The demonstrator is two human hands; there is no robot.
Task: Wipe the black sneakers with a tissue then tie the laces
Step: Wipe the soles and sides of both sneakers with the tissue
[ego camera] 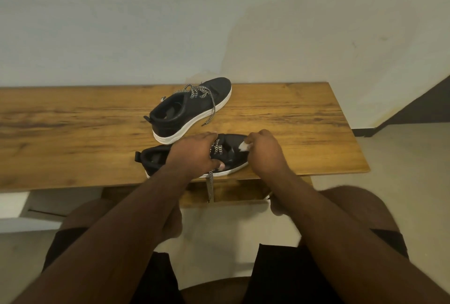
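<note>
On the worktop [73, 133] edge, the left hand [194, 155] grips the near sneaker [155, 157]. Right hand [264, 152] fingers [253, 139] pinch a tissue [243, 145] at its toe

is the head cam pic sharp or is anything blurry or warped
Head view: far sneaker and table fairly sharp; left hand, right hand and tissue slightly soft; forearms and knees at the bottom blurrier. Wide-angle bends the table's edges. Dim, even light, no glare.
</note>
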